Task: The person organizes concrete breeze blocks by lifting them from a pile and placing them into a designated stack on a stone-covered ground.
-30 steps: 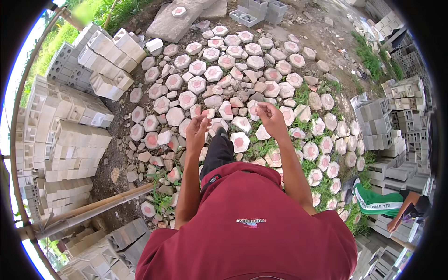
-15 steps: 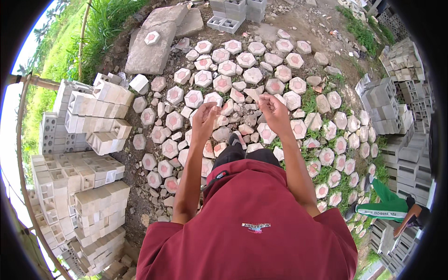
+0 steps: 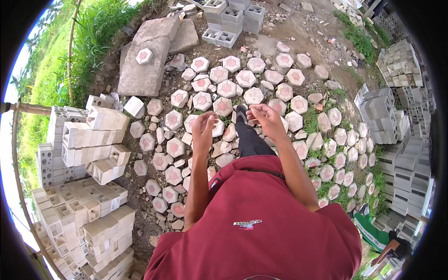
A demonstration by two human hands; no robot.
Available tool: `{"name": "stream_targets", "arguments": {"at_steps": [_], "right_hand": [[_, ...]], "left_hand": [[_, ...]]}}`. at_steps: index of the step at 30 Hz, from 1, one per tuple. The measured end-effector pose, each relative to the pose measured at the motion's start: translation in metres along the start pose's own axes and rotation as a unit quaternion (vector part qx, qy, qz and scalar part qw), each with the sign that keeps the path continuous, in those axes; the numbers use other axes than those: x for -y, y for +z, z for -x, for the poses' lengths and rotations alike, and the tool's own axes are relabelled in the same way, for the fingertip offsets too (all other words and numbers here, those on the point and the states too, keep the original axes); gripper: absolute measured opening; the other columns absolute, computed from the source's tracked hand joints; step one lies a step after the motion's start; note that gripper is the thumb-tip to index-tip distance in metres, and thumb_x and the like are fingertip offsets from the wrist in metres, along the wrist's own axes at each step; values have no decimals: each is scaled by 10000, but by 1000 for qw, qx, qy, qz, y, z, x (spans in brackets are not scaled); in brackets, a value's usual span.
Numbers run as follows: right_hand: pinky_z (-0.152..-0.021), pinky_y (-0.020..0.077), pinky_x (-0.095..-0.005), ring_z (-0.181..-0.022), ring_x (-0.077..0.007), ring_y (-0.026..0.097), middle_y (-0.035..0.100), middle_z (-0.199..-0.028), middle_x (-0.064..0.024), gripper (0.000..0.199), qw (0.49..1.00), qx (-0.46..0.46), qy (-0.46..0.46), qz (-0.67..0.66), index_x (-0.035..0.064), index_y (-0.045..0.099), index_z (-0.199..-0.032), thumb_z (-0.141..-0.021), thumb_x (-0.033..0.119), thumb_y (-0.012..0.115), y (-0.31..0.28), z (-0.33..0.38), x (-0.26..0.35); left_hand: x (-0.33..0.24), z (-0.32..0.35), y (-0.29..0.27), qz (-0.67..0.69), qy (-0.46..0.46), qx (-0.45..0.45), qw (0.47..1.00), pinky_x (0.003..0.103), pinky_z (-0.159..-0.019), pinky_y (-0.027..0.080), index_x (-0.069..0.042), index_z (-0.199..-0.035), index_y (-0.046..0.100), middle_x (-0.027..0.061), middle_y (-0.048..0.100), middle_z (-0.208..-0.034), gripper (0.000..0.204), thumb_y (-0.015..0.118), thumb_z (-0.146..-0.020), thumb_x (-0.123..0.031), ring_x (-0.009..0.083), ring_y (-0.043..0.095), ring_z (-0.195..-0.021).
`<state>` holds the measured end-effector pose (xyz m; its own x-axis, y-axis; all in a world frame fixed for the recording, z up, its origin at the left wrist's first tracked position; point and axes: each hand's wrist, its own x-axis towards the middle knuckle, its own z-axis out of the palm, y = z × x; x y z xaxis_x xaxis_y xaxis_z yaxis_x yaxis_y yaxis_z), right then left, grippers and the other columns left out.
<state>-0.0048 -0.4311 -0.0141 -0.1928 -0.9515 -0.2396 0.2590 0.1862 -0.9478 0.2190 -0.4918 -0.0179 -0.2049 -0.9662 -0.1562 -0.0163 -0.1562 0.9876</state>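
while the fingers [image 3: 199,123] of the left hand [image 3: 202,134] bend softly and point up, with the thumb a little apart from them, the right hand [image 3: 271,123] has its fingers curled in toward the left one, loose and a little apart too. both hands are up in the air in front of the body, with a gap between them. the six-sided stones [image 3: 222,107] lie on the ground [image 3: 317,35] down below, well apart from the fingers. they are pale, and many have a pink middle. one stone peeks out just to the right of the left fingertips, and a whitish one [image 3: 253,95] shows just past the right fingertips. between the hands, lower down, there is a dark shoe [image 3: 241,111] at the end of a leg in black pants [image 3: 255,142]. small broken rocks [image 3: 222,148] sit among the stones, and green grass [image 3: 311,122] grows there on the right. farther out, a big flat slab [image 3: 140,80] lies at the upper left with one six-sided stone on top. pale blocks [image 3: 95,118] with holes are piled up on the left. gray blocks [image 3: 231,21] stand at the top, and more gray piles [image 3: 379,116] stand on the right. at the lower right is another person [image 3: 373,233] in green pants with a white stripe.
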Motion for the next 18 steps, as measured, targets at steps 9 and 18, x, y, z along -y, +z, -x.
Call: {"name": "stream_targets", "arguments": {"at_steps": [9, 18], "right_hand": [[-746, 497, -244, -838, -116, 633, 681, -925, -67, 236, 997, 11, -45, 64, -24, 597, -1075, -958, 178, 560, -8, -234, 50], [-798, 513, -283, -895, -148, 643, 674, -1001, -99, 267, 998, 38, -42, 33, -21, 577, -1129, -968, 191, 550, -23, -388, 108]], "left_hand": [[-19, -218, 5, -9, 29, -34, 999, 258, -800, 478, 15, -1133, 575, 75, 669, -1001, 265, 554, -963, -187, 122, 620, -909], [-57, -396, 41, 48, 18, 13, 999, 257, -763, 477, -13, -1120, 591, 70, 674, -984, 236, 549, -967, -189, 115, 611, -881]]}}
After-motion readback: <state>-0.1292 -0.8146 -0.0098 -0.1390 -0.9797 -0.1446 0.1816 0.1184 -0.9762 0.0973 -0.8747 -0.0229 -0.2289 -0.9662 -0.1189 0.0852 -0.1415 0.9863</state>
